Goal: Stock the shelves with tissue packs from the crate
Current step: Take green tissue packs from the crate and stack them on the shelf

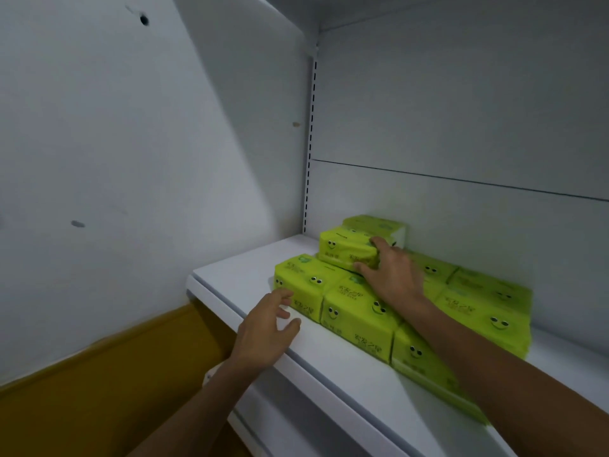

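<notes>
Counting what's on the white shelf point(329, 354) right now: the bottom layer of green tissue packs shows about six that I can make out, set in two rows, three along the front and three behind, though my right arm covers part of it so I can't swear to the total. On top of that there are two more, one in front of the other, at the left end by the back corner. So roughly eight packs, all the same lime green with little cartoon faces.

Going left to right: the grey-white wall point(115, 143) has a couple of small holes in it, and below it there's a dark yellow floor or panel. My left hand point(267, 328) is open, fingers spread, resting at the shelf's front lip with fingertips touching the front-left pack point(303, 286). Then my right hand point(392, 275) is wrapped around the right end of the front top pack point(347, 249), fingers over its top edge and thumb low on its face.

That pack sits flat on the bottom layer, long axis running left-right along the shelf, printed face toward me. The others lie the same way. The white back panel point(461, 120) has a slotted upright at its left edge.
</notes>
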`<state>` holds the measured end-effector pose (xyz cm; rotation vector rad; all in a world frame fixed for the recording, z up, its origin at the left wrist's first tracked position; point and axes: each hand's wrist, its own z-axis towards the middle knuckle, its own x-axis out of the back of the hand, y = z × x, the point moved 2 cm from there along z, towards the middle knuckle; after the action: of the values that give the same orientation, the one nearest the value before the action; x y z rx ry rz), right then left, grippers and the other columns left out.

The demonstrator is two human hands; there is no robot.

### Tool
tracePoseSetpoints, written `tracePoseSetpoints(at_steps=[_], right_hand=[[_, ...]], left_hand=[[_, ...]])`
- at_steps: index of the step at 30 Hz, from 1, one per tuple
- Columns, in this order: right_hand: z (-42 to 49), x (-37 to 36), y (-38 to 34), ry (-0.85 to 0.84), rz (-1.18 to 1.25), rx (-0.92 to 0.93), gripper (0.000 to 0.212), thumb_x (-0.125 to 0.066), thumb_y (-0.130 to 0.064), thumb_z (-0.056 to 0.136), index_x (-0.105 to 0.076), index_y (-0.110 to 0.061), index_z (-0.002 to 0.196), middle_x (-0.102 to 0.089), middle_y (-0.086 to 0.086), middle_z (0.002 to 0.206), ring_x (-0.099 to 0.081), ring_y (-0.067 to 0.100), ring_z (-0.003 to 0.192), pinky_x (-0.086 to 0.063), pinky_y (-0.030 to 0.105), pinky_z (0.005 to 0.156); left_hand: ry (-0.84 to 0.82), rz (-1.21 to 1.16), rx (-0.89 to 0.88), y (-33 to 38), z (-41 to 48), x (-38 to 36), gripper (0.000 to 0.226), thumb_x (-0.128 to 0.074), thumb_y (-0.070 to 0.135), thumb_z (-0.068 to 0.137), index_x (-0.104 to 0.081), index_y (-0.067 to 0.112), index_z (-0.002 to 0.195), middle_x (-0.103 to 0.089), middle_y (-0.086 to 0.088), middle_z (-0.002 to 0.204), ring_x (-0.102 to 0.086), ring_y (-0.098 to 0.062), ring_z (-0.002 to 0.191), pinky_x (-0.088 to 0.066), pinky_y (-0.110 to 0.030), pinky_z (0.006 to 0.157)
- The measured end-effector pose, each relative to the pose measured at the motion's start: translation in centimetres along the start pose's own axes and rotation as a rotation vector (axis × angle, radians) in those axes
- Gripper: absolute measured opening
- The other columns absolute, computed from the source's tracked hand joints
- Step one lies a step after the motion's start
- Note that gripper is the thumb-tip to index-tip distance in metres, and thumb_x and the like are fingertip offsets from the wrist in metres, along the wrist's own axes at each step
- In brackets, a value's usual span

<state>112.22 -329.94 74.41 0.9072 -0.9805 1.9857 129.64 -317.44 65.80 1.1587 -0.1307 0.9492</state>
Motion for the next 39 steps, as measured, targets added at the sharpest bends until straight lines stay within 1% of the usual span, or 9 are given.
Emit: tracePoseSetpoints(at_steps=[7,13,16,20,24,26,31,37,39], right_hand=[[1.8,0.3,-0.2,-0.094,-0.125,-0.011,0.064,-0.057,-0.057,0.084,-0.038,-0.020,0.132,-0.051,0.014,0.123,-0.054,0.033,0.110,-0.046,0.040,0.083],[1.6,0.1,0.3,-0.154,-0.088,0.003,0.079,-0.058,-0.064,0.079,-0.027,-0.024,0.140,-0.044,0.015,0.128,-0.052,0.036,0.113,-0.045,0.044,0.087],[0.9,0.7,0.5,-0.150,-0.038,-0.003,0.084,-0.059,-0.064,0.078,-0.022,-0.025,0.141,-0.046,0.015,0.128,-0.051,0.036,0.115,-0.044,0.044,0.088],[-0.2,1.8,0.0,-0.017,0.049,-0.033,0.059,-0.057,-0.050,0.086,-0.038,-0.011,0.126,-0.059,0.012,0.114,-0.057,0.030,0.097,-0.043,0.037,0.075],[-1.0,1.3,-0.6,-0.032,0.185,-0.058,0.026,-0.054,-0.029,0.090,-0.042,-0.012,0.105,-0.063,0.012,0.101,-0.052,0.025,0.079,-0.041,0.031,0.067],[-1.2,0.9,-0.7,-0.054,0.205,-0.065,0.020,-0.053,-0.023,0.089,-0.042,-0.014,0.103,-0.063,0.013,0.100,-0.054,0.027,0.082,-0.045,0.035,0.073],[-2.2,0.3,-0.6,-0.062,0.113,-0.057,0.028,-0.051,-0.021,0.090,-0.046,-0.005,0.112,-0.059,0.017,0.108,-0.053,0.035,0.101,-0.045,0.048,0.088],[-2.8,1.8,-3.2,0.111,0.054,0.113,0.041,-0.051,-0.013,0.088,-0.044,-0.001,0.127,-0.051,0.018,0.128,-0.044,0.035,0.117,-0.039,0.046,0.092],[-3.8,2.0,-5.7,0.125,0.107,0.211,0.045,-0.052,-0.011,0.087,-0.044,-0.001,0.130,-0.049,0.019,0.131,-0.041,0.035,0.122,-0.034,0.045,0.096]], left_hand=[[0.027,0.012,0.024,-0.2,0.3,-0.2,0.043,-0.067,0.022,0.083,-0.050,0.023,0.123,-0.057,0.012,0.112,-0.058,-0.004,0.093,-0.047,-0.028,0.085],[0.039,-0.025,0.033,-0.2,0.1,-0.3,0.041,-0.066,0.018,0.083,-0.051,0.019,0.122,-0.058,0.008,0.111,-0.059,-0.007,0.093,-0.044,-0.024,0.083],[0.052,-0.063,0.029,-0.1,-0.1,-0.1,0.039,-0.066,0.013,0.082,-0.053,0.016,0.119,-0.059,0.004,0.108,-0.059,-0.010,0.088,-0.041,-0.017,0.075],[0.074,-0.084,0.031,0.0,-0.9,1.0,0.036,-0.064,0.010,0.082,-0.055,0.015,0.116,-0.059,0.003,0.105,-0.058,-0.009,0.084,-0.042,-0.012,0.072],[0.034,-0.077,0.023,0.2,-2.1,1.9,0.037,-0.064,0.010,0.083,-0.053,0.015,0.118,-0.058,0.002,0.106,-0.055,-0.008,0.084,-0.045,-0.014,0.072],[0.014,-0.075,0.016,0.3,-2.3,2.2,0.038,-0.064,0.010,0.083,-0.053,0.014,0.119,-0.057,0.000,0.107,-0.055,-0.009,0.086,-0.046,-0.013,0.073],[-0.016,-0.052,-0.004,0.7,-2.3,2.3,0.039,-0.064,0.011,0.084,-0.052,0.014,0.121,-0.056,0.002,0.107,-0.054,-0.008,0.087,-0.043,-0.010,0.071],[0.008,-0.065,-0.007,0.6,-2.9,3.5,0.037,-0.064,0.010,0.083,-0.053,0.014,0.118,-0.057,0.001,0.106,-0.055,-0.008,0.086,-0.041,-0.008,0.071],[0.024,-0.076,0.025,0.1,-3.9,4.6,0.037,-0.064,0.008,0.082,-0.054,0.014,0.117,-0.058,0.000,0.106,-0.055,-0.008,0.087,-0.044,-0.013,0.073]])
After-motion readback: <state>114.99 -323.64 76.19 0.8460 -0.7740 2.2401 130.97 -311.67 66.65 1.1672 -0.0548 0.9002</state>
